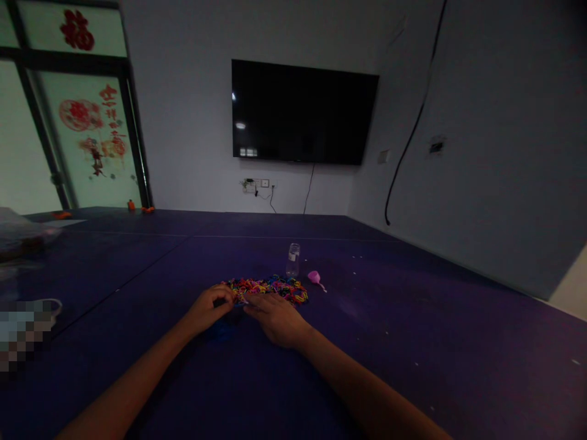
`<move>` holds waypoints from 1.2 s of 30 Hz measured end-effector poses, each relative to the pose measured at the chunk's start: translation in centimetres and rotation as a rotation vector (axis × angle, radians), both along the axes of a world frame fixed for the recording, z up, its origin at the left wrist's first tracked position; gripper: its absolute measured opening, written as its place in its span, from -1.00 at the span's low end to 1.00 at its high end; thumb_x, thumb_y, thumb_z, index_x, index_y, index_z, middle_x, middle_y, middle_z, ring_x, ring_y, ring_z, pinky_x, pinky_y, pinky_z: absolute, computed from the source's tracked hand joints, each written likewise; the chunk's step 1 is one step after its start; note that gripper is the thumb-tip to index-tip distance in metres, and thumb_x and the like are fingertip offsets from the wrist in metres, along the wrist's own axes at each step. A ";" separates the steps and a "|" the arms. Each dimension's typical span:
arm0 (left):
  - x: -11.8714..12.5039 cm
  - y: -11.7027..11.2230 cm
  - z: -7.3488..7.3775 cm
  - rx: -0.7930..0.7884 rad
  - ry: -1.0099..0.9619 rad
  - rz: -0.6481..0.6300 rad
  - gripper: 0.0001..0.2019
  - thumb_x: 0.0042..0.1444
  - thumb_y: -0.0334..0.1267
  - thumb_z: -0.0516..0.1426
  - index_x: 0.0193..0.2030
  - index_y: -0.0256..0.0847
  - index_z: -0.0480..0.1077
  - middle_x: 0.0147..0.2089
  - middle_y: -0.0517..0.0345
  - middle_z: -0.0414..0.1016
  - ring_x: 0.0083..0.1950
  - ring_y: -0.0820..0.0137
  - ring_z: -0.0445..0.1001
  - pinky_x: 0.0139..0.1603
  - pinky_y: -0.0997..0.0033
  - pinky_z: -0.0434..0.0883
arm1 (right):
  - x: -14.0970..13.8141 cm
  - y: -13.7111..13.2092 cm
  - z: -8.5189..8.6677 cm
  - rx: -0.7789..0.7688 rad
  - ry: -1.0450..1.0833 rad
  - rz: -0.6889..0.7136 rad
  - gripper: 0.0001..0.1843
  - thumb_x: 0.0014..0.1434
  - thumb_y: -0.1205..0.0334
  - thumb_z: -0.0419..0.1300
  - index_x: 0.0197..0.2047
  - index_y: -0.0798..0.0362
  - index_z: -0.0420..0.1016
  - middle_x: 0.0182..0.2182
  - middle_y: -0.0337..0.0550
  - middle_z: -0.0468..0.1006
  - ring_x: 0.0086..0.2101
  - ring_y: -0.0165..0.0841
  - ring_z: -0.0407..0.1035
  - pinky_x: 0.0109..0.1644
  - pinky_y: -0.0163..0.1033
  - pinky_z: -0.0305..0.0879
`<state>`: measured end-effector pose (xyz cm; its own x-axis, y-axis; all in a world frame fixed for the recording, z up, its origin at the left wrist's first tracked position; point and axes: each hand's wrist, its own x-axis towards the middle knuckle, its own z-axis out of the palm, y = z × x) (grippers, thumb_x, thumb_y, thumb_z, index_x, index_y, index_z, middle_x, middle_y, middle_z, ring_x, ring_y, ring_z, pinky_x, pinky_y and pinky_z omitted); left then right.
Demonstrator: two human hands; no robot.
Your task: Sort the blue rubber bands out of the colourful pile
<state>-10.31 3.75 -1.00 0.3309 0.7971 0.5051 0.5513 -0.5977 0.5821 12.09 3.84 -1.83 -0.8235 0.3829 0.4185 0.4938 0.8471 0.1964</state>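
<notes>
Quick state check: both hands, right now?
Left hand: fingers curled at the colourful pile; whether it holds anything cannot be told.
Right hand: open, fingers outstretched at the pile, nothing visibly held.

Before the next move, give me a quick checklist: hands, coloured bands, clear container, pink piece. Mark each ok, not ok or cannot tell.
1. Left hand at the bands: ok, its fingers are at the left end of the colourful pile.
2. Right hand at the bands: ok, it is at the near side of the pile.
3. Single band gripped: cannot tell, the fingertips are too small and dim to read.
4. Clear container upright: ok, it stands beyond the pile.
5. Container's top open: cannot tell at this size.
6. Pink piece apart from both hands: ok, it lies to the right of the container.
</notes>
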 end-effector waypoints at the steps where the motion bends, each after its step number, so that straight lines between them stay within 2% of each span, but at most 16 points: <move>1: -0.4 0.1 0.1 0.007 0.005 -0.017 -0.81 0.02 -0.28 0.04 -0.58 -0.21 0.32 -0.37 0.14 0.42 -0.23 0.37 0.40 -0.07 0.35 0.30 | 0.1 0.1 -0.1 -0.006 0.024 -0.023 -0.56 0.22 0.39 -0.04 0.15 0.03 0.32 0.19 -0.05 0.26 0.09 -0.28 0.21 0.14 -0.11 0.16; 5: -1.6 0.2 0.4 0.010 0.118 -0.059 -0.78 -0.01 -0.28 0.02 -0.64 -0.21 0.26 -0.44 0.17 0.38 -0.24 0.36 0.36 -0.11 0.37 0.29 | 0.7 0.8 -0.3 -0.045 0.157 -0.130 -0.56 0.17 0.43 -0.01 0.09 0.01 0.39 0.14 -0.07 0.34 0.05 -0.28 0.27 0.13 -0.14 0.20; 9: -1.9 0.3 0.4 0.019 0.154 -0.029 -0.73 0.05 -0.24 -0.02 -0.62 -0.20 0.31 -0.45 0.16 0.43 -0.27 0.36 0.37 -0.12 0.36 0.30 | 1.2 1.6 -0.5 -0.106 0.293 -0.250 -0.58 0.15 0.44 0.00 0.05 0.06 0.43 0.06 -0.05 0.42 0.03 -0.28 0.30 0.13 -0.14 0.20; 11: -1.7 0.3 0.3 0.031 0.106 0.002 -0.73 0.09 -0.21 -0.03 -0.52 -0.17 0.41 -0.35 0.13 0.50 -0.18 0.32 0.40 -0.05 0.30 0.31 | 1.4 1.9 -0.6 -0.134 0.354 -0.296 -0.59 0.16 0.45 -0.02 0.03 0.08 0.44 0.03 -0.05 0.45 0.01 -0.29 0.31 0.13 -0.16 0.21; 15: -1.0 0.4 -0.4 0.051 0.067 0.008 -0.63 0.21 -0.11 -0.11 -0.16 -0.09 0.50 -0.08 0.11 0.54 0.06 0.26 0.36 0.17 0.14 0.21 | 1.5 2.4 -0.8 -0.171 0.392 -0.350 -0.59 0.16 0.46 -0.03 0.01 0.06 0.46 0.00 -0.07 0.48 0.00 -0.30 0.33 0.09 -0.19 0.23; 19: -0.9 1.0 -1.7 0.038 0.192 -0.012 -0.54 0.26 -0.02 -0.20 0.02 -0.04 0.44 0.10 0.14 0.45 0.21 0.22 0.24 0.27 0.03 0.11 | 1.4 2.5 -0.8 -0.193 0.326 -0.318 -0.61 0.15 0.47 -0.02 -0.02 0.05 0.47 -0.03 -0.08 0.49 -0.01 -0.31 0.32 0.10 -0.18 0.21; 22: -1.2 1.3 -2.4 0.055 0.241 0.081 -0.49 0.27 0.02 -0.25 0.02 -0.03 0.45 0.16 0.12 0.39 0.23 0.21 0.24 0.25 0.00 0.14 | 1.2 2.3 -0.8 -0.186 0.285 -0.259 -0.64 0.16 0.44 0.00 -0.03 0.07 0.47 -0.03 -0.07 0.49 0.00 -0.30 0.31 0.14 -0.15 0.16; 28: -1.1 0.7 -1.5 0.147 0.290 0.094 -0.50 0.30 -0.05 -0.27 -0.02 -0.03 0.46 0.00 0.17 0.51 0.12 0.29 0.34 0.27 0.07 0.12 | 0.8 1.7 -0.6 -0.190 0.184 -0.137 -0.59 0.20 0.40 -0.02 0.08 0.06 0.39 0.08 -0.09 0.42 0.09 -0.30 0.23 0.19 -0.12 0.08; 36: -0.8 0.9 -1.5 0.116 0.349 0.068 -0.54 0.30 -0.11 -0.26 0.08 -0.01 0.39 0.10 0.16 0.46 0.20 0.29 0.28 0.30 0.01 0.01 | 0.0 1.2 -0.3 -0.166 0.059 -0.127 -0.59 0.24 0.32 -0.04 0.15 0.01 0.32 0.16 -0.11 0.32 0.16 -0.25 0.13 0.22 -0.01 0.03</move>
